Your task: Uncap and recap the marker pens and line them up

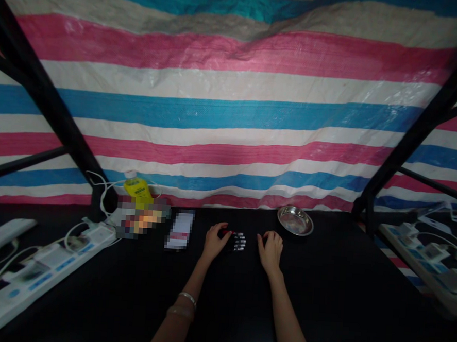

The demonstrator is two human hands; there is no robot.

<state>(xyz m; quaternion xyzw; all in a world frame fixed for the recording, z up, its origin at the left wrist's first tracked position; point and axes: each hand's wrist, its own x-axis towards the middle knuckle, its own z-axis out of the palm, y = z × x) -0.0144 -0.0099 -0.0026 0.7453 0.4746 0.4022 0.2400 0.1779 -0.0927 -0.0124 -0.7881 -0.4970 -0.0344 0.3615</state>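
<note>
Two bare hands at a small dark block

Two sets of fingers rest on the black tabletop [322, 285], either side of one small thing. The left hand's fingers [221, 229] bend over the reddish near end of a small dark block with rows of white marks [239, 241] and touch it. Whether they clamp it or only lie on it is too small to tell. The left hand [213, 242] lies palm down just left of the block, and a thin pale bracelet [187, 297] circles that wrist.

The right hand's fingers [274, 238] are bent with the knuckles up and the tips towards the tabletop, a little apart from the block's right end. I cannot tell whether they close on anything. The right hand [270, 251] sits level with the left, so the block lies between the two, nearer the left one.

Beyond the right hand, near the table's far edge, stands a shallow round metal dish [295, 220]. Far left of the hands, a yellow plastic bottle with a white cap [137, 190] stands behind a blurred patch. A long white power strip with plugs and white cables [48, 266] runs along the left edge. A second white power strip [417, 247] lies well off to the right. Black metal frame poles [43, 92] slant up on both sides, and a pink, blue and white striped woven tarpaulin [232, 109] hangs behind the table.
</note>
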